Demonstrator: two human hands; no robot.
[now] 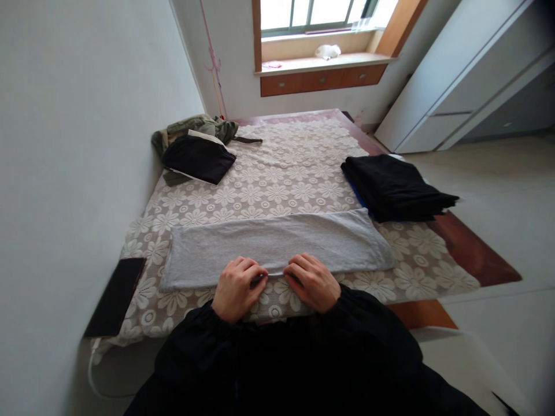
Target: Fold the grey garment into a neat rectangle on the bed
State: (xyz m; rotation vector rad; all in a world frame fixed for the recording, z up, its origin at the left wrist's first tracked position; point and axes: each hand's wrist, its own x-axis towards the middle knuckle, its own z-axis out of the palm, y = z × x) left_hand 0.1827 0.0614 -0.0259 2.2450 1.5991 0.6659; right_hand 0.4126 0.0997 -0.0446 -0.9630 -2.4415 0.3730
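The left hand (237, 287) and the right hand (310, 281) lay side by side, knuckles up, on the near edge of a grey garment (277, 245). Both hands were curled, with the fingertips pressed down onto the cloth. The left hand's fingers (255, 271) appeared to pinch the hem; whether the right hand actually gripped the fabric or only rested on it could not be told. The two hands were close together, nearly touching at the fingertips. Black sleeves (359, 312) covered both wrists.

The grey garment was folded into a long, flat strip. It lay crosswise on the near part of a table (472, 254), on top of a white lace cloth with a flower pattern (277, 173).

A stack of folded black clothes (396, 188) sat to the right, just beyond the far right end of the grey garment, with a sliver of blue showing under its left edge. A single folded black piece (199, 158) lay at the far left, resting partly on a crumpled olive-green garment (195, 125) next to the wall. A flat dark rectangular object (116, 296) lay at the near left corner of the table, beside the wall.

A window sill (321, 60) with a small white object (327, 51) stood behind the table.
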